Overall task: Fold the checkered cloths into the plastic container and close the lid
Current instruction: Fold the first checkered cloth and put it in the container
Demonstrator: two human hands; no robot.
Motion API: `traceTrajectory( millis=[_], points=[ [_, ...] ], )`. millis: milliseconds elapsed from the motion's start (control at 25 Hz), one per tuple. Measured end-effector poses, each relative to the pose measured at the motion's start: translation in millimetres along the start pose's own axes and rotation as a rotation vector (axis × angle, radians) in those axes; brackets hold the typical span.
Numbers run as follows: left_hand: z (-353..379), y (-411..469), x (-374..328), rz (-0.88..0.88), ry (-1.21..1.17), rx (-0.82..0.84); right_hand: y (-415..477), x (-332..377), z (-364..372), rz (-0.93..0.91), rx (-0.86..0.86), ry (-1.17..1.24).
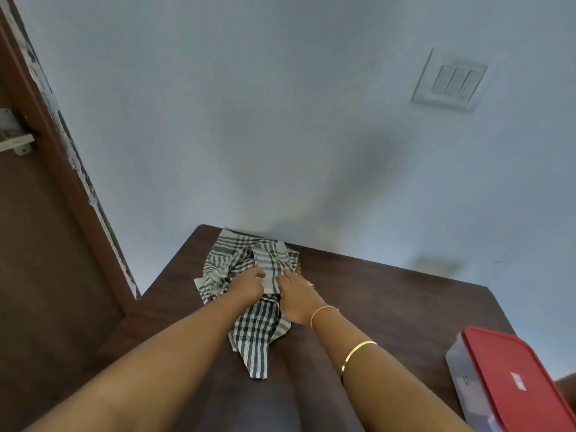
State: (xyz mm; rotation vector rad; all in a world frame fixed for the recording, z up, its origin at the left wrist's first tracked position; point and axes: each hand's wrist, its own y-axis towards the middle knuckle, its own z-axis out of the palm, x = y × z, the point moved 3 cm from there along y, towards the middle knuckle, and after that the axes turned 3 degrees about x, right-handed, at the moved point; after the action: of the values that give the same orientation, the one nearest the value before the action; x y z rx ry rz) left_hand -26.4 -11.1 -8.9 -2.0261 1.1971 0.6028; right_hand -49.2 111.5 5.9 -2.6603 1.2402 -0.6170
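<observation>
A heap of black-and-white checkered cloths [249, 263] lies crumpled at the far left of the dark wooden table [389, 304]. One cloth trails toward me between my forearms. My left hand [247, 285] and my right hand [296, 294] rest side by side on the heap, fingers curled into the fabric of the top cloth. The clear plastic container [467, 381] stands at the table's near right corner with its red lid [517, 378] on top.
A pale blue wall rises right behind the table, with a switch plate [450, 81] high on the right. A brown wooden door [46, 244] with a metal latch stands to the left of the table.
</observation>
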Motion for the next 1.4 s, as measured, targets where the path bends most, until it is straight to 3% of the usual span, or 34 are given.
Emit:
traceTrajectory(
  millis=[200, 520, 720, 920, 1040, 1280, 1400],
  points=[
    [7, 9, -4, -0.085, 0.008, -0.039, 13, 2, 6, -0.032, 0.009, 0.087],
    [-7, -2, -33, 0.103, -0.279, -0.217, 20, 2, -13, 0.037, -0.414, 0.39],
    [-5, -1, -33, 0.141, -0.284, -0.185, 20, -5, -20, 0.117, -0.368, 0.503],
    [3, 0, -11, 0.031, -0.16, -0.271, 25, -4, 5, 0.108, -0.287, 0.425],
    [11, 3, 6, -0.027, -0.227, -0.3, 37, 3, 28, 0.018, -0.268, 0.293],
    [30, 16, 32, -0.015, -0.383, -0.317, 54, 9, 61, -0.038, -0.463, 0.145],
    [39, 17, 37, 0.061, -0.43, -0.367, 53, 2, 67, -0.051, -0.601, 0.236]
  ],
)
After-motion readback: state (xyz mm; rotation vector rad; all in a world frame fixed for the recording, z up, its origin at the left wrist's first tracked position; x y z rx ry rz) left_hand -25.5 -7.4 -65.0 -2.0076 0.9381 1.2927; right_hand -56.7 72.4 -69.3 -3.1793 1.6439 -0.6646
